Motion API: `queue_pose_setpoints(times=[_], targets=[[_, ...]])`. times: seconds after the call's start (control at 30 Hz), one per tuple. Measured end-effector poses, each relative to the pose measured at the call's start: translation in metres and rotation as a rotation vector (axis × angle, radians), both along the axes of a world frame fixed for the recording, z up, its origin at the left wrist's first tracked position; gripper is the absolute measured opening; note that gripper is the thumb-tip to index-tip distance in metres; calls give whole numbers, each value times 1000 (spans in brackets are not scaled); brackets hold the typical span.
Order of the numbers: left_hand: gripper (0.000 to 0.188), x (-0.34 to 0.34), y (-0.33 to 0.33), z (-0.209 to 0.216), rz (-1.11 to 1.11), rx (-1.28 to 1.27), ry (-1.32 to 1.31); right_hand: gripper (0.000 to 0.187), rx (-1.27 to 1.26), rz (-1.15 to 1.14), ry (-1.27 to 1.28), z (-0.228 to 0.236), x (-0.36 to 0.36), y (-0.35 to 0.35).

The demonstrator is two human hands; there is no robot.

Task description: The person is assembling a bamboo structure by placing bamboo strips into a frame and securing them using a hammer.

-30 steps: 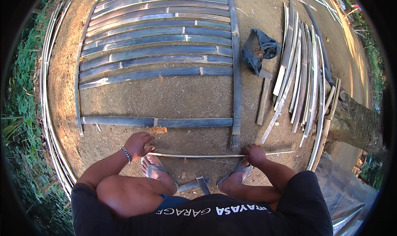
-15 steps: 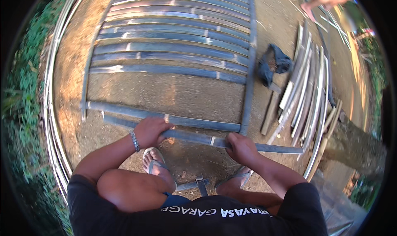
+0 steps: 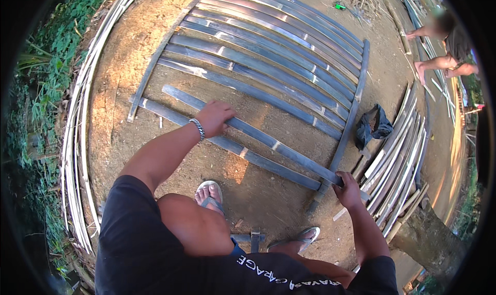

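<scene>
A long dark split-bamboo slat [image 3: 281, 147] is held at a slant across the front of a bamboo frame. My left hand [image 3: 216, 118] is closed around it left of its middle. Near its right end, my right hand [image 3: 347, 189] grips it over the frame's right rail [image 3: 354, 109]. Just nearer to me another dark slat [image 3: 271, 165] lies across the frame's two side rails. Beyond the held piece, several parallel slats [image 3: 248, 85] span from the left rail [image 3: 157, 62] to the right one, with a strip of bare earth between.
A black plastic bag [image 3: 373, 125] sits right of the frame, beside a pile of bamboo strips [image 3: 395, 158]. Long pale poles [image 3: 77, 124] line the left edge by green plants. A small crossed wooden piece [image 3: 254, 239] lies between my feet. Another person [image 3: 439, 62] is at far right.
The slat has moved away from me, past the frame's nearest slat, and now slants. My right hand has slid toward its right end. The view has turned, tilting the frame.
</scene>
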State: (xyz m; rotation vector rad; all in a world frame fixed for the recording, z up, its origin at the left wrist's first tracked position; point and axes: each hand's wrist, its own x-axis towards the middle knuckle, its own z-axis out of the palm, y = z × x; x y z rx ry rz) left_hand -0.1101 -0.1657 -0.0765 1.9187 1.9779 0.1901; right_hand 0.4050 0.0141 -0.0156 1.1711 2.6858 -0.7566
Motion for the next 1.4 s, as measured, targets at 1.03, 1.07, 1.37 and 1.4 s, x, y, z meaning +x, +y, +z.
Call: queue_pose_setpoints(times=[1.03,1.07,1.37,1.4], targets=[[73,-67,-23,-34,366,-61,143,43,-95,-125,301,-111,-195,28],[73,-66,-21,-33,359,-60,136,42,-102,-137,311,-111,-194,29],[72,-71,-20,-37,315,-65,104,44,34,-150,302,-118,-188,24],[72,-70,-18,-38,314,-57,90,44,70,-126,293,-119,-183,25]])
